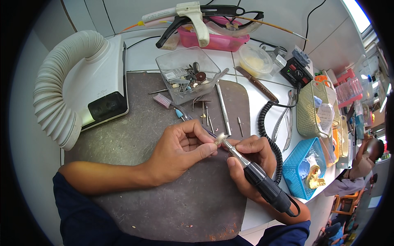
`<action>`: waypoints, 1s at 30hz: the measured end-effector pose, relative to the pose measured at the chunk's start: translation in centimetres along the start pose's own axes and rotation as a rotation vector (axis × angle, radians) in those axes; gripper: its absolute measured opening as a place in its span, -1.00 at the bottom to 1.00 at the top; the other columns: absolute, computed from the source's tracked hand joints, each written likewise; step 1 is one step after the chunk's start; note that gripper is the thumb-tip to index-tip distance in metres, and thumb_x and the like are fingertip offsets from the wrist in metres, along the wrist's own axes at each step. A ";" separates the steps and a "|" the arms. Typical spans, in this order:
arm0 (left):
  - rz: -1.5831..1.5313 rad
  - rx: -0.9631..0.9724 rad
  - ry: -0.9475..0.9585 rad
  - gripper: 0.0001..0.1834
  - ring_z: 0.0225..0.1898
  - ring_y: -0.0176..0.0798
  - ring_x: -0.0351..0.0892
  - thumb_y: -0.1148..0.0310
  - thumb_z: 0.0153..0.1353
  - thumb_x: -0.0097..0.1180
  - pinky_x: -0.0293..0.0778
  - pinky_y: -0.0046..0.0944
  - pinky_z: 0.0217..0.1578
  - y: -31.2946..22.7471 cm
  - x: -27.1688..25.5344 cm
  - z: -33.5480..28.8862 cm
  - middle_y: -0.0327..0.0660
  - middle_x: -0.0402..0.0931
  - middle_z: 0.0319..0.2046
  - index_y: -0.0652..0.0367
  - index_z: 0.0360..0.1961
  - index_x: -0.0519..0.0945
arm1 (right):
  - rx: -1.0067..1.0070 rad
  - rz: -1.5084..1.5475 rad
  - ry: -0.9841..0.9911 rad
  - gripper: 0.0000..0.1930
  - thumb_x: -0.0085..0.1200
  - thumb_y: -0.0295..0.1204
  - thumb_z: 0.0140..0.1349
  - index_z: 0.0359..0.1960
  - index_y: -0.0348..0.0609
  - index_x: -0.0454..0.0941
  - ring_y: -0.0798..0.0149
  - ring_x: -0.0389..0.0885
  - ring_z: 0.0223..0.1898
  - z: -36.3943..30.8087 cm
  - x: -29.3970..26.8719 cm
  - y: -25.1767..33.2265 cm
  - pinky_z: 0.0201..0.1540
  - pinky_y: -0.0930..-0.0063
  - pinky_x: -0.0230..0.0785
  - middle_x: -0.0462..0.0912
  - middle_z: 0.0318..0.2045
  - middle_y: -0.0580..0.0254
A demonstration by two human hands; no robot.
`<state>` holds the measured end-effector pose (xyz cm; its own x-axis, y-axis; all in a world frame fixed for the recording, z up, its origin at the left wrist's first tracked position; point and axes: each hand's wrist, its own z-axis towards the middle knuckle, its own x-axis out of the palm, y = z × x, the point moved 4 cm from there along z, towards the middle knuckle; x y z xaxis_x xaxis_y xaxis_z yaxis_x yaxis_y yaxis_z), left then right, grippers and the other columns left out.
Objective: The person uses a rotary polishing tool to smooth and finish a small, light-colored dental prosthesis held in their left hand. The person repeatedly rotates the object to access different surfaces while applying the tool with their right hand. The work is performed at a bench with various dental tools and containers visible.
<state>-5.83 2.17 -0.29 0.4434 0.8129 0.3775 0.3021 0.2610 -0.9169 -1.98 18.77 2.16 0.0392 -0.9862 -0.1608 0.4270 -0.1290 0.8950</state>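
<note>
My right hand (256, 158) is wrapped round a rotary handpiece (262, 180) with a black body and a silver nose. A whitish, blurred bit (222, 137) at its tip meets the fingertips of my left hand (184, 143). Thumb and forefinger of that left hand are pinched together at the bit; what they hold is too small and covered to name. Beyond the hands, a toothbrush (164, 101) and several thin burs (208, 115) lie by a clear plastic box (186, 74) of small rotary tools. A slim metal instrument (223, 108) lies right of the box.
A white dust extractor (98, 78) with a ribbed hose (47, 94) stands left on the dark mat (164, 209). To the right are a wooden-handled knife (258, 84), a coiled cord (262, 119), tweezers (284, 123), a blue basket (296, 164) and a control box (296, 72). A glue gun (197, 24) lies at the back.
</note>
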 end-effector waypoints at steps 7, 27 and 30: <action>-0.028 0.006 -0.014 -0.87 -0.19 -0.34 0.58 0.49 0.20 0.14 0.53 -0.40 -0.11 0.0 0.1 0.0 -0.11 0.53 -0.23 0.28 -0.31 0.43 | 0.001 -0.037 -0.025 -0.74 0.20 -0.60 0.01 -0.33 -0.33 0.34 0.10 0.66 -0.21 0.0 0.2 0.0 -0.14 0.42 0.48 0.52 -0.43 0.04; -0.022 0.014 0.026 -0.87 -0.18 -0.33 0.57 0.53 0.20 0.11 0.53 -0.36 -0.06 0.0 -0.1 0.1 -0.13 0.48 -0.23 0.26 -0.29 0.41 | -0.058 -0.004 0.050 -0.72 0.19 -0.57 0.06 -0.29 -0.30 0.31 0.04 0.64 -0.13 -0.1 0.0 -0.3 -0.19 0.46 0.46 0.51 -0.38 0.05; 0.005 0.008 0.024 -0.87 -0.17 -0.34 0.56 0.54 0.20 0.11 0.53 -0.36 -0.06 -0.2 0.0 0.0 -0.15 0.47 -0.24 0.26 -0.29 0.40 | -0.102 -0.005 0.055 -0.70 0.20 -0.57 0.06 -0.26 -0.29 0.30 0.03 0.64 -0.13 -0.3 -0.1 -0.3 -0.17 0.45 0.45 0.51 -0.38 0.07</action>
<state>-5.94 2.11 -0.11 0.4649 0.8017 0.3758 0.2933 0.2611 -0.9197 -1.85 18.96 1.79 0.0850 -0.9781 -0.1900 0.5169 -0.1197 0.8476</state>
